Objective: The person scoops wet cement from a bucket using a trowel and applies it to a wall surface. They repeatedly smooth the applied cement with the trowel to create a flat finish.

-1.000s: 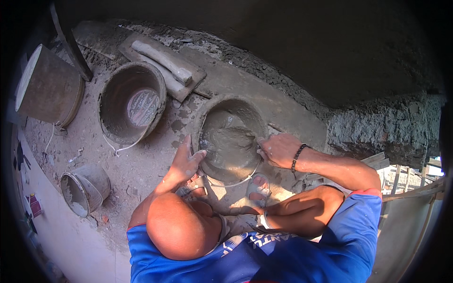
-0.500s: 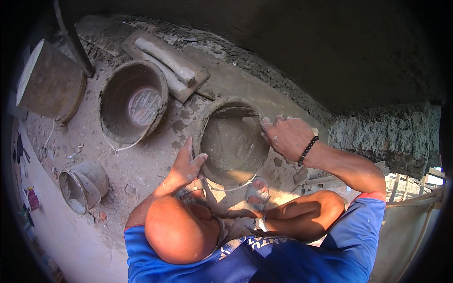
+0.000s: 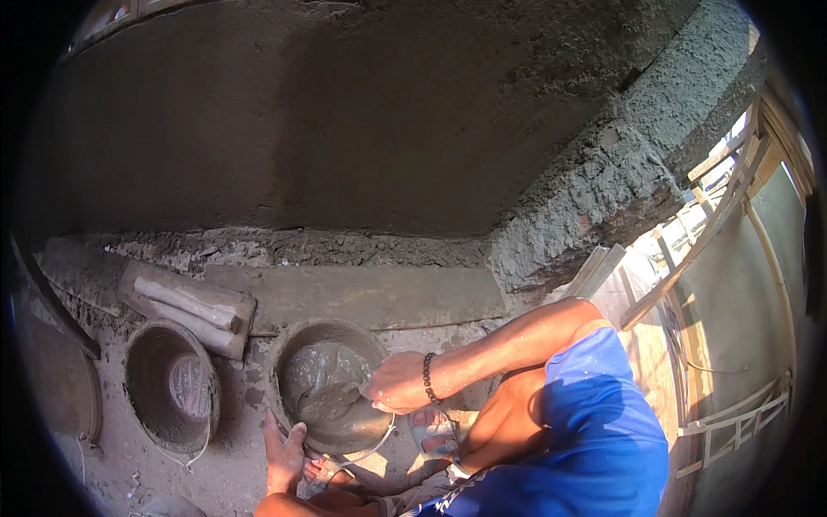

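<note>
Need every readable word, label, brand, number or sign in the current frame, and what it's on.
Blue shirt: scrap of white print at the lower edge, cut off, unreadable.
Mortar bucket: no readable text.
Neighbouring bucket: pale streaks inside, no readable text.
Nothing legible elsewhere.

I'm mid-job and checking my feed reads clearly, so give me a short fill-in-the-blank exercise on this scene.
1. A dark beaded bracelet circles the ____ wrist.
2. The left hand is at the bucket of wet mix.
The bucket with a pale patch inside stands to that bucket's ____.
3. The person's shirt is ____.

Missing words: right; left; blue.
</note>
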`<control>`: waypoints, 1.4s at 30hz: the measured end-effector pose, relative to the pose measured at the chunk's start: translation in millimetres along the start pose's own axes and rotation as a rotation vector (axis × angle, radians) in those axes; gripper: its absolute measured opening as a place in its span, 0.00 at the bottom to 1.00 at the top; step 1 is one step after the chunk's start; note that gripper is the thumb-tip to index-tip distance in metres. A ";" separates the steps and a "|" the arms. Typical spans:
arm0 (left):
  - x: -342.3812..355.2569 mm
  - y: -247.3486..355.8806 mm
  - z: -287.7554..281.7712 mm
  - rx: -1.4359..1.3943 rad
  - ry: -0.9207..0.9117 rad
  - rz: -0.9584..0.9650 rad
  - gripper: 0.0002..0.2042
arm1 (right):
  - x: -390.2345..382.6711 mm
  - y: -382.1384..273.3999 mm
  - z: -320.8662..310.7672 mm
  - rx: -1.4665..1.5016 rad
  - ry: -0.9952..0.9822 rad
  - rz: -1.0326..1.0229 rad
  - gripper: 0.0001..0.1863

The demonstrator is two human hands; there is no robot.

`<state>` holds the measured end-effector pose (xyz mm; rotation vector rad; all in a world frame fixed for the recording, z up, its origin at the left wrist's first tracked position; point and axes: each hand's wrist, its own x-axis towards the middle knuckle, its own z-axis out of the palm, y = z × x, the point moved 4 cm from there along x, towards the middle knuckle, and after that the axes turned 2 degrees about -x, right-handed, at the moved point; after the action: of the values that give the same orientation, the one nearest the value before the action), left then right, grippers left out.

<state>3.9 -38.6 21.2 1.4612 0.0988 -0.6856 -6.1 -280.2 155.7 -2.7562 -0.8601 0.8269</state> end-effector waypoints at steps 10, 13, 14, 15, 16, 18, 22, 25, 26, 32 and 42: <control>10.0 -18.3 -8.0 0.042 0.037 0.038 0.38 | 35.3 36.6 7.0 -0.205 0.039 0.134 0.08; 2.6 -0.5 -4.7 0.063 0.040 0.021 0.38 | 22.4 34.9 -19.3 -0.212 0.184 0.190 0.08; 0.8 7.8 -2.1 0.077 0.038 0.008 0.38 | 25.8 41.4 -17.9 -0.207 0.232 0.217 0.08; -1.2 16.0 4.2 0.050 0.026 -0.002 0.38 | 26.3 46.9 -14.0 -0.204 0.277 0.254 0.08; -3.3 23.1 11.3 0.029 0.011 -0.014 0.38 | 31.9 54.0 1.4 -0.178 0.185 0.235 0.09; -7.0 19.4 15.5 0.041 -0.031 -0.022 0.38 | 39.7 61.3 63.9 -0.124 0.105 0.206 0.08; 3.9 1.7 3.8 0.050 -0.037 0.024 0.38 | 34.9 28.2 45.6 -0.065 -0.011 0.093 0.09; 0.9 -1.3 -0.6 0.036 0.000 0.046 0.38 | 20.4 5.4 27.6 -0.081 -0.059 0.016 0.09; 0.1 0.1 0.6 0.038 0.015 0.054 0.38 | 19.3 1.0 30.4 -0.094 -0.082 0.013 0.09; 2.5 -5.8 1.5 0.103 -0.011 -0.012 0.36 | 44.2 37.3 43.7 -0.183 0.015 0.148 0.09; -11.8 34.8 18.1 0.028 -0.081 -0.004 0.26 | 25.0 40.0 17.3 -0.175 -0.024 0.333 0.09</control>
<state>5.0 -52.6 59.7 1.4586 0.0293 -0.7512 21.1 -299.7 118.2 -3.1034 -0.5036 0.8739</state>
